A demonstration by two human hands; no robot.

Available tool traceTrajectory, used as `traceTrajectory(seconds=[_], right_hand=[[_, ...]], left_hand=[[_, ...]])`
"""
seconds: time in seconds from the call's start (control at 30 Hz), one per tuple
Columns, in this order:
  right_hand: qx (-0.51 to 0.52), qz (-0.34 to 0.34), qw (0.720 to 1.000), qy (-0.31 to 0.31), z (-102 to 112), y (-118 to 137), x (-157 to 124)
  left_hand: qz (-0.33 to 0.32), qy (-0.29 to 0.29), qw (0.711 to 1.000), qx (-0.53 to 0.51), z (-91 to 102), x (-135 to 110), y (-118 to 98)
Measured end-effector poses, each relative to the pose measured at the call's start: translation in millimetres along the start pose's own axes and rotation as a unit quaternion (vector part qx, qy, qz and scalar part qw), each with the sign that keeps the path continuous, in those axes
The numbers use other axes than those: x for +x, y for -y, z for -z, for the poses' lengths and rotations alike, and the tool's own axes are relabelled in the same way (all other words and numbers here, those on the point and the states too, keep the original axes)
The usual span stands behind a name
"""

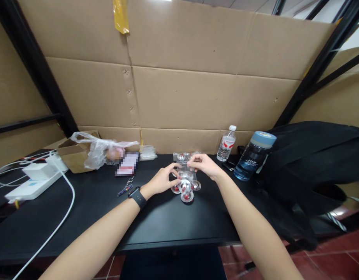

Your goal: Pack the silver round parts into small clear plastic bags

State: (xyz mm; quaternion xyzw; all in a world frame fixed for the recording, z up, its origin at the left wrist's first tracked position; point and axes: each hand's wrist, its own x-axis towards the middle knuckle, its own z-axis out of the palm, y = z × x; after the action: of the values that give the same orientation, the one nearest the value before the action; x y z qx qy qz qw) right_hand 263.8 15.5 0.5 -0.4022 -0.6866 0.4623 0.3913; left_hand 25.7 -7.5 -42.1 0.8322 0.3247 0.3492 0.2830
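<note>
A small clear plastic bag (185, 166) is held up over the black tabletop between my two hands. My right hand (207, 165) pinches its upper right edge between thumb and fingertips. At the bag's left edge, my left hand (163, 181) has its fingers curled against the plastic, with the thumb lower down beside a round item. Just below the bag lies a cluster of round, clear-rimmed pieces (187, 196) with red marks, some overlapping. Behind the hands are more such pieces in clear packaging (181, 156). My fingers partly cover the bag.
To the right stand a water bottle (226, 144), a blue-lidded bottle (252, 157) and a black backpack (308, 167). On the left are a phone (127, 164), a keychain (126, 189), a cardboard box (76, 155), a stack of clear bags (148, 153) and a power strip (36, 186) with white cables.
</note>
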Motion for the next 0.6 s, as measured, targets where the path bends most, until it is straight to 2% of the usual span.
traceTrajectory(seconds=[0.17, 0.3, 0.4, 0.6], right_hand=[[0.040, 0.018, 0.997, -0.064, 0, -2, 4], [0.066, 0.023, 0.988, -0.141, -1, -6, 8], [0.081, 0.016, 0.984, -0.159, -5, -10, 11], [0.088, 0.034, 0.988, -0.122, -18, -8, 9]], left_hand=[[-0.004, -0.048, 0.999, 0.012, -1.2, 1, 1], [-0.040, -0.122, 0.986, 0.109, 3.6, 1, -4], [-0.081, -0.109, 0.965, 0.224, 7.3, 0, -12], [-0.132, -0.080, 0.923, 0.353, 3.6, 0, -17]])
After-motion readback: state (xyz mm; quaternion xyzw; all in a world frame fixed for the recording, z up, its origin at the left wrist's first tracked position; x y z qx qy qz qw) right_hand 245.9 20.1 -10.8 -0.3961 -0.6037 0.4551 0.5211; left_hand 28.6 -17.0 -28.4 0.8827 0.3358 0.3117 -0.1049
